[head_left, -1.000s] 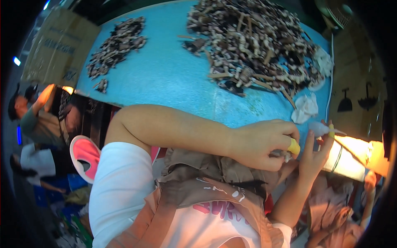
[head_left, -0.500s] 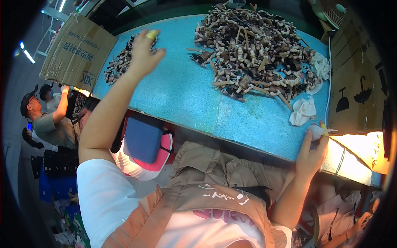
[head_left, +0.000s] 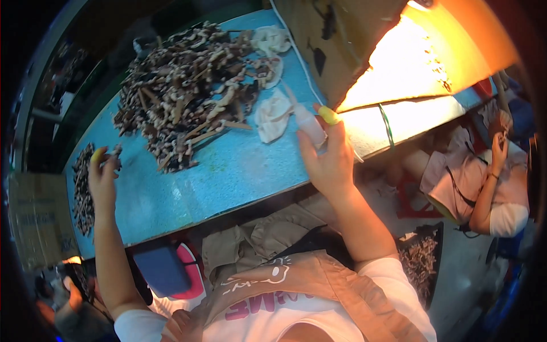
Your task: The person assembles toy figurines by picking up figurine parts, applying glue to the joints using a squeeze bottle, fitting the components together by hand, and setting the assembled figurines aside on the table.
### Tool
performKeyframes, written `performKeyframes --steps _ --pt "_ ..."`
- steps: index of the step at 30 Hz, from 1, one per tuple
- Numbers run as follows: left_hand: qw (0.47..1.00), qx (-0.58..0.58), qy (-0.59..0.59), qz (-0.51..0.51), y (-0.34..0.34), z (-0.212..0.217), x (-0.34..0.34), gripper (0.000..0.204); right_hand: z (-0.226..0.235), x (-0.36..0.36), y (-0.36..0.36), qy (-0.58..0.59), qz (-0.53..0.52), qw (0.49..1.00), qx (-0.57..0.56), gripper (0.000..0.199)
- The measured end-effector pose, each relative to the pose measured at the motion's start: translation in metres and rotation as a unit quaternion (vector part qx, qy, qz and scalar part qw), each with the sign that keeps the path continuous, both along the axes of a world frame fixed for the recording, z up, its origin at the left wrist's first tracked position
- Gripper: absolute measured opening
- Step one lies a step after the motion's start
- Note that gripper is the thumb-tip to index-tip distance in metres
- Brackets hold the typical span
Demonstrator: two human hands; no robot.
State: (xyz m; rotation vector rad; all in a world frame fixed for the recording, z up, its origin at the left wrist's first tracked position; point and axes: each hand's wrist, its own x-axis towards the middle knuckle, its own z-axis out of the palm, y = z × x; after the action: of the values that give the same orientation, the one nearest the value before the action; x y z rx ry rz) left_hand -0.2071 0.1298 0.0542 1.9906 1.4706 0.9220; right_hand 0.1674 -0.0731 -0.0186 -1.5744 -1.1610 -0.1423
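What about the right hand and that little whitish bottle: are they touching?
Touching. The head view shows the right hand holding the whitish bottle between thumb and fingers, with its lower body against them.

Downward fisheye view from head height

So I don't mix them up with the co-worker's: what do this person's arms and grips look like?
Short white sleeves leave both forearms bare. The left grip, an ungloved hand, wears a yellow finger cover; the right grip, also ungloved, wears another yellow cover.
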Motion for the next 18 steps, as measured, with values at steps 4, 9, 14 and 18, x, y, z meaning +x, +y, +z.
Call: performKeyframes --steps 4,9,14,18 --pt "0.878 -0.235 -0.404 -0.105 -0.03 0.027 0.043 0.042 -0.002 0.005 -0.005 0.005 0.043 0.998 0.035 0.044" --pt "0.684 -0.476 -0.5 -0.235 -0.085 0.02 0.147 0.044 0.002 0.012 -0.032 0.166 0.111 0.977 0.076 0.04" --pt "0.698 -0.518 -0.404 -0.284 -0.113 -0.008 0.2 0.038 0.034 0.004 -0.064 0.497 0.197 0.842 0.071 0.037" --pt "0.74 -0.448 -0.375 -0.333 -0.125 -0.037 0.221 0.033 0.039 0.004 -0.078 0.412 0.125 0.894 0.121 0.043"
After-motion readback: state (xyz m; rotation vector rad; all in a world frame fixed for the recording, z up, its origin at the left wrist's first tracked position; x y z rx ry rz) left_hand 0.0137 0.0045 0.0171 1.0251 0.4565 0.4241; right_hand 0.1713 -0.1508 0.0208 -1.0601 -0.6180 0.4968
